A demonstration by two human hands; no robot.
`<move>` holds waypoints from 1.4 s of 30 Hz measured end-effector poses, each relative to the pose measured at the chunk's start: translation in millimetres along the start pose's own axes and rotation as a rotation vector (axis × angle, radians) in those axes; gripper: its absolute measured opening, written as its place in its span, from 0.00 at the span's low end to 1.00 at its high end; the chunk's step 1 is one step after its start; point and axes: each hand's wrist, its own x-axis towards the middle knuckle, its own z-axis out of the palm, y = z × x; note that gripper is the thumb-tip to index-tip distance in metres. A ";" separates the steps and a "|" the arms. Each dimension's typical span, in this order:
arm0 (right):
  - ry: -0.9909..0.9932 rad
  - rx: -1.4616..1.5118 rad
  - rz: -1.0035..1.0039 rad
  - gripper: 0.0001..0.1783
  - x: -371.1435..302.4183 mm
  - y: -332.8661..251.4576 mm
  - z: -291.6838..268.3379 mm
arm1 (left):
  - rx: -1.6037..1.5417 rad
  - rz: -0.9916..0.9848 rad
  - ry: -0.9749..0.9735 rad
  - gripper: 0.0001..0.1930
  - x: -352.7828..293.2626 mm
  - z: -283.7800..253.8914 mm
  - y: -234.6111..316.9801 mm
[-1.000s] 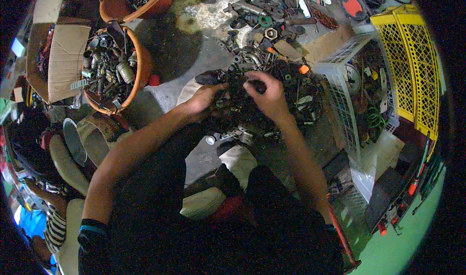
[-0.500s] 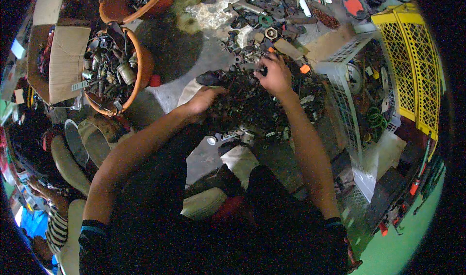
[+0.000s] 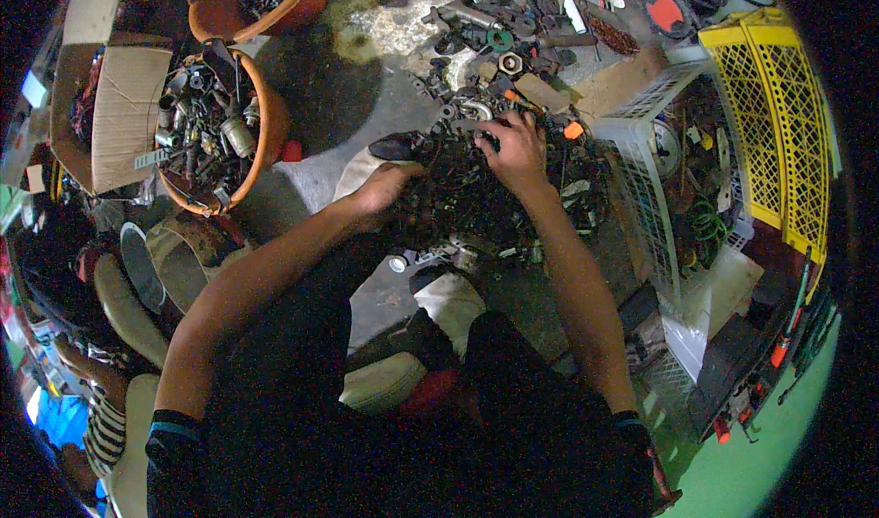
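A dark heap of small metal parts, bolts and fittings [image 3: 467, 193] lies on the floor before me. My left hand [image 3: 389, 187] is at the heap's left edge, fingers closed and pointing into it, their tips hidden. Beside that hand is a shoe with a dark toe [image 3: 396, 147]. Over the upper part of the heap, my right hand [image 3: 517, 155] has its thumb and fingers curled around a small dark piece too unclear to name. Just beyond it lie a curved silvery pipe piece [image 3: 478, 109] and a brass-coloured hex nut [image 3: 510, 63].
Left stands an orange tub [image 3: 267, 143] of metal parts, beside a cardboard box [image 3: 133, 120]; another orange tub [image 3: 311, 5] is behind. White plastic crates [image 3: 645, 198] and a yellow crate [image 3: 769, 124] border the right. A person's striped sleeve [image 3: 105, 436] shows at lower left.
My right hand has shifted slightly down and toward the left over the heap, uncovering the curved pipe piece and an orange-ended item beyond it. My left hand has stayed in place.
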 end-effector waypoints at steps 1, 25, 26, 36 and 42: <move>0.006 0.028 0.008 0.14 0.8 -1.8 -2.4 | 0.003 0.007 -0.005 0.15 1.3 -2.5 -1.0; -0.020 -0.138 -0.217 0.21 -1.0 -23.0 6.9 | 0.016 0.065 0.093 0.11 -12.3 -0.5 15.3; 0.038 -0.152 -0.248 0.23 -2.6 -19.7 13.4 | 0.057 0.067 0.006 0.11 -9.2 -7.3 14.5; 0.281 0.415 -0.027 0.14 -19.5 -14.1 -20.0 | -0.052 0.020 0.064 0.13 -18.7 7.4 17.5; 0.130 0.690 -0.084 0.15 -40.2 -75.8 -41.8 | -0.281 -0.020 -0.092 0.14 -4.9 7.4 9.2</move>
